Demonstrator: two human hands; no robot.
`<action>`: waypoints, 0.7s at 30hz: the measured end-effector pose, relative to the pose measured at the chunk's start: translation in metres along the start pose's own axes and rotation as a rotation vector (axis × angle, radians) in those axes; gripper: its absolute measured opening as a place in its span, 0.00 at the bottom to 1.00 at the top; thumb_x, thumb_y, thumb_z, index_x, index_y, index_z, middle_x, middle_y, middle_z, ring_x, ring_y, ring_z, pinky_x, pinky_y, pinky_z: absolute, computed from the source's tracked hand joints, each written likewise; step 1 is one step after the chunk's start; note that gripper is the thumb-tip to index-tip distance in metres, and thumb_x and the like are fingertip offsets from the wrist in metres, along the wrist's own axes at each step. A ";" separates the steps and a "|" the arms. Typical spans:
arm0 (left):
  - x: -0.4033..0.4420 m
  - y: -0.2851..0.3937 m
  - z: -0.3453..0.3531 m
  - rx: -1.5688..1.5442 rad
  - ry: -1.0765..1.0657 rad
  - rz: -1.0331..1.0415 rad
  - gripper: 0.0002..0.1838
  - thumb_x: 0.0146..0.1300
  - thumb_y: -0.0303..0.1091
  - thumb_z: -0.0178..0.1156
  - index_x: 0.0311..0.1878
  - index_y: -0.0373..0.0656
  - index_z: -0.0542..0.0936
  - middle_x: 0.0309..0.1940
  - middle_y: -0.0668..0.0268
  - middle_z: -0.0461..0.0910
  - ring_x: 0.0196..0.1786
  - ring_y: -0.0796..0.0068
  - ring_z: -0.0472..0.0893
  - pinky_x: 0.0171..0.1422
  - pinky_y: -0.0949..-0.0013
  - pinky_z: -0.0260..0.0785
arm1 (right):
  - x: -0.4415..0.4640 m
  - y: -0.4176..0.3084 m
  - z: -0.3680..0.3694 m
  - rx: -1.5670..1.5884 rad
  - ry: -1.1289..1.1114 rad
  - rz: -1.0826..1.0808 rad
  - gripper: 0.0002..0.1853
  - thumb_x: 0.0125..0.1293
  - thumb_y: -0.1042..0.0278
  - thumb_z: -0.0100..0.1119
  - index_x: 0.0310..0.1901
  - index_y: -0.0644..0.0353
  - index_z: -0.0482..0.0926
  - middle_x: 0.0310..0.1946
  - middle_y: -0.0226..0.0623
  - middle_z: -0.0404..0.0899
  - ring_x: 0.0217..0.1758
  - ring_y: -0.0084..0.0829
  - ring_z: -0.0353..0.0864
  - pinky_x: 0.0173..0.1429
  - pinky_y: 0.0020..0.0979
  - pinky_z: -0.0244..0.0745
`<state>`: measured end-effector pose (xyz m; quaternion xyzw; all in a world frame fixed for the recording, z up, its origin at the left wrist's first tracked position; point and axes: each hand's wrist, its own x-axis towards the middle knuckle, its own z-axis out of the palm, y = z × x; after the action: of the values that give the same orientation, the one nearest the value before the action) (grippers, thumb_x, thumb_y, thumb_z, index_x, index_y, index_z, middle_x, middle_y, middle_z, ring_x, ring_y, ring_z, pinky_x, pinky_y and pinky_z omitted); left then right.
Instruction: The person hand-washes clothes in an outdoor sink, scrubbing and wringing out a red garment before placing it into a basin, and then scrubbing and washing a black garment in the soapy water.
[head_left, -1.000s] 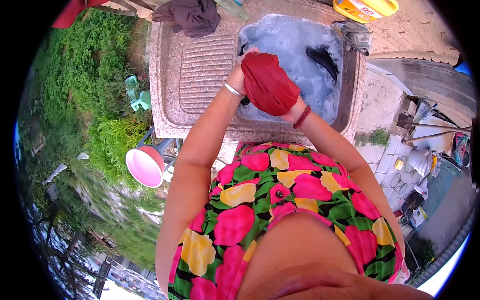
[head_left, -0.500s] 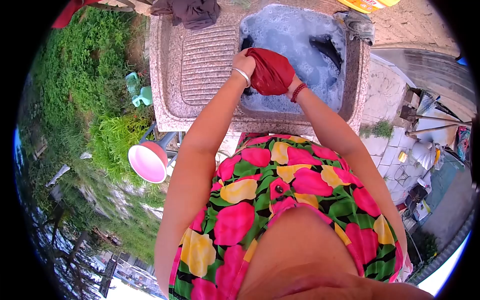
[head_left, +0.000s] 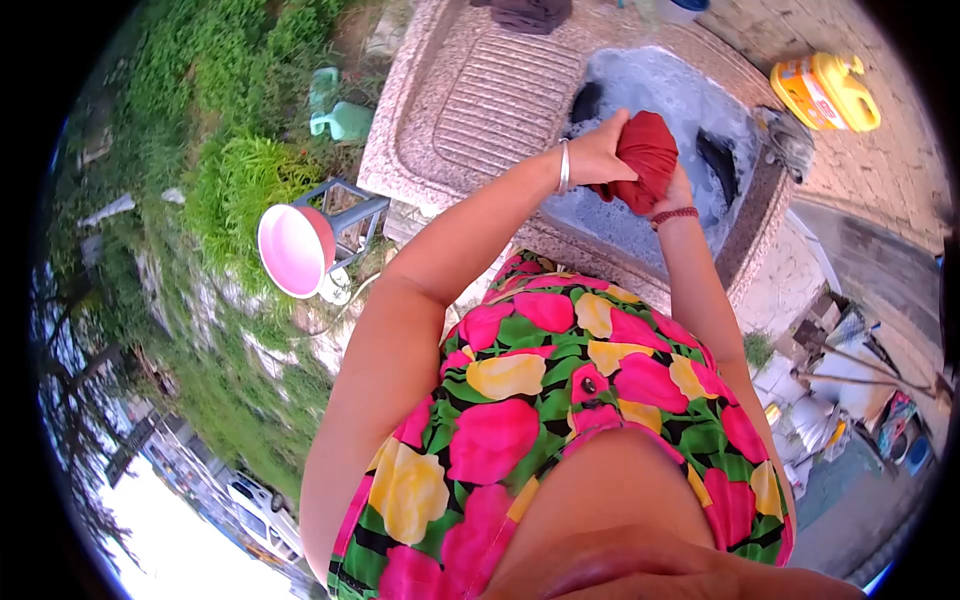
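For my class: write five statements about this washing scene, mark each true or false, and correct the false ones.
1. The left hand and right hand both hold the red cloth. True.
2. The silver bangle is on the right wrist. False: the silver bangle is on the left wrist.
3. A dark item lies in the sudsy water. True.
4. The pink basin is inside the sink. False: the pink basin is outside the sink.
5. The yellow jug is green. False: the jug is yellow.

matt cloth (head_left: 650,160), grainy stone-like sink (head_left: 508,108), glossy plastic jug (head_left: 822,93)
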<state>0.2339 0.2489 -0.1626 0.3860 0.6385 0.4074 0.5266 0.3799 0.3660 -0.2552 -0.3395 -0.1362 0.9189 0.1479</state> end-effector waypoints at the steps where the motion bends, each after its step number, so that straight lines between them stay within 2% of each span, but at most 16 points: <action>1: -0.009 -0.004 -0.005 -0.276 -0.068 -0.053 0.57 0.48 0.41 0.73 0.72 0.29 0.46 0.63 0.48 0.67 0.61 0.63 0.72 0.62 0.66 0.67 | -0.007 0.002 0.004 -0.017 -0.039 0.028 0.24 0.73 0.56 0.42 0.63 0.65 0.68 0.61 0.49 0.72 0.61 0.45 0.75 0.67 0.47 0.70; 3: -0.025 -0.014 -0.004 -0.362 -0.070 0.038 0.62 0.48 0.44 0.74 0.72 0.27 0.41 0.65 0.45 0.63 0.64 0.63 0.69 0.66 0.66 0.64 | -0.014 0.007 0.014 -0.069 -0.043 0.026 0.25 0.73 0.54 0.40 0.64 0.63 0.67 0.62 0.48 0.71 0.61 0.45 0.75 0.66 0.49 0.70; 5: -0.036 -0.012 0.004 -0.488 -0.045 0.106 0.62 0.46 0.50 0.76 0.71 0.27 0.45 0.65 0.45 0.61 0.65 0.62 0.67 0.68 0.66 0.61 | -0.033 0.011 0.057 -0.048 0.238 0.068 0.24 0.73 0.54 0.40 0.63 0.59 0.68 0.61 0.44 0.73 0.60 0.44 0.76 0.66 0.49 0.70; 7: -0.026 -0.020 0.032 -0.059 0.395 0.090 0.58 0.45 0.55 0.75 0.67 0.27 0.54 0.62 0.48 0.63 0.64 0.62 0.67 0.67 0.67 0.61 | -0.035 0.014 0.072 -0.258 0.391 0.044 0.23 0.72 0.53 0.43 0.63 0.56 0.69 0.59 0.41 0.74 0.59 0.42 0.77 0.64 0.49 0.72; 8: -0.010 -0.040 0.060 0.086 0.696 0.078 0.55 0.44 0.58 0.75 0.63 0.27 0.60 0.60 0.49 0.67 0.63 0.61 0.69 0.66 0.67 0.62 | -0.018 0.013 0.040 -0.180 0.122 0.080 0.22 0.71 0.53 0.47 0.61 0.55 0.70 0.57 0.41 0.76 0.57 0.40 0.78 0.60 0.47 0.75; 11: -0.008 -0.027 0.044 -0.463 0.633 0.093 0.56 0.45 0.59 0.74 0.65 0.25 0.61 0.62 0.47 0.68 0.63 0.61 0.70 0.66 0.65 0.63 | -0.017 0.021 0.046 -0.316 0.088 -0.192 0.22 0.70 0.54 0.51 0.60 0.57 0.71 0.56 0.42 0.76 0.56 0.40 0.79 0.59 0.44 0.77; 12: 0.008 -0.036 0.056 -0.552 0.848 0.080 0.49 0.49 0.58 0.72 0.63 0.26 0.66 0.59 0.48 0.73 0.59 0.64 0.75 0.62 0.64 0.67 | -0.029 0.022 0.060 -0.344 0.186 -0.274 0.21 0.70 0.58 0.53 0.59 0.61 0.71 0.54 0.43 0.77 0.53 0.40 0.81 0.56 0.41 0.78; 15: -0.005 -0.005 0.039 -0.825 0.666 0.099 0.39 0.55 0.56 0.68 0.59 0.30 0.73 0.50 0.54 0.80 0.50 0.69 0.80 0.56 0.65 0.72 | -0.043 0.015 0.082 -0.616 0.225 -0.501 0.20 0.70 0.59 0.54 0.57 0.64 0.71 0.50 0.43 0.78 0.48 0.37 0.82 0.52 0.39 0.80; 16: 0.007 -0.014 0.039 -0.828 0.676 0.039 0.29 0.60 0.51 0.65 0.55 0.36 0.78 0.43 0.58 0.83 0.43 0.69 0.83 0.52 0.66 0.74 | -0.043 0.011 0.086 -0.648 0.234 -0.547 0.16 0.68 0.64 0.53 0.52 0.66 0.75 0.45 0.42 0.80 0.43 0.34 0.83 0.47 0.36 0.80; 19: 0.016 -0.010 0.041 -1.227 0.604 0.029 0.23 0.62 0.48 0.62 0.52 0.39 0.78 0.44 0.57 0.83 0.43 0.66 0.84 0.51 0.63 0.75 | -0.048 -0.001 0.092 -0.838 0.157 -0.691 0.15 0.66 0.67 0.53 0.47 0.69 0.78 0.40 0.40 0.81 0.39 0.29 0.81 0.44 0.32 0.78; 20: 0.019 -0.007 0.041 -1.361 0.499 -0.003 0.18 0.66 0.45 0.57 0.49 0.41 0.79 0.44 0.59 0.83 0.44 0.64 0.84 0.52 0.60 0.75 | -0.052 -0.004 0.094 -0.930 0.139 -0.742 0.14 0.65 0.68 0.53 0.46 0.70 0.78 0.38 0.40 0.81 0.38 0.27 0.80 0.44 0.31 0.77; 21: 0.022 -0.008 0.041 -1.400 0.416 0.003 0.18 0.66 0.45 0.56 0.49 0.41 0.79 0.44 0.59 0.83 0.44 0.64 0.83 0.52 0.59 0.75 | -0.057 -0.007 0.099 -1.020 0.122 -0.794 0.14 0.64 0.69 0.53 0.46 0.71 0.78 0.37 0.39 0.82 0.37 0.26 0.79 0.43 0.30 0.76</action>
<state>0.2709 0.2710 -0.1825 -0.1257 0.3146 0.7860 0.5171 0.3572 0.3365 -0.1473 -0.3425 -0.6620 0.5932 0.3042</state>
